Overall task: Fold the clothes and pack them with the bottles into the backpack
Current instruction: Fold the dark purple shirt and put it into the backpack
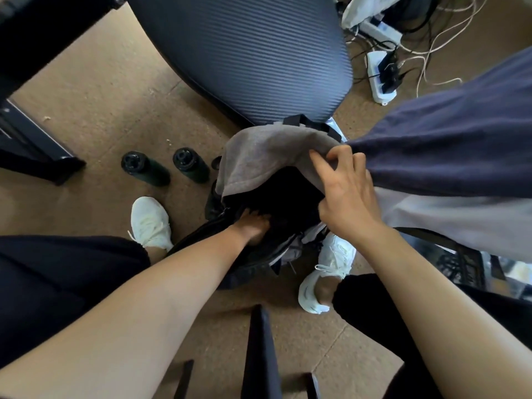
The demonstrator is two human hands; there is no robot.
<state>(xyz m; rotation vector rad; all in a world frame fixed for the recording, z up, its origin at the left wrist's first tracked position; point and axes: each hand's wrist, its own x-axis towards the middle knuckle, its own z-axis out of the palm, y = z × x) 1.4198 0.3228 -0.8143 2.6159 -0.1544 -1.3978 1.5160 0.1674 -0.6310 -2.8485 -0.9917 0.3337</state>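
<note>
The brown floor [100,90] was the biggest thing to see, and a big dark chair [244,53] with a stripy seat stood on it, right in front of the person. A large dark blue cloth [449,145] hung in from the right side, and a pale cloth [449,223] lay just under it. A black backpack [253,269] sat on the floor between the person's feet, up against the chair, with its top wide open. A grey cloth [259,156] lay over the far edge of the backpack's mouth and hung partly down inside. The right hand [345,194] was at the right edge of the grey cloth, and its fingers [319,162] were curled over that cloth, so its grip was clamped on it. The left hand [253,226] reached down into the dark mouth of the backpack. Its fingers were hidden in there, so I could not tell if its grip was apart or together. The person wore white shoes [151,223], one on each side of the backpack. A dark green bottle [145,168] and a second bottle [191,166] stood on the floor side by side, just left of the backpack. Far off on the right, a white power strip [380,76] lay on the floor with cords [431,41] tangled near it.
</note>
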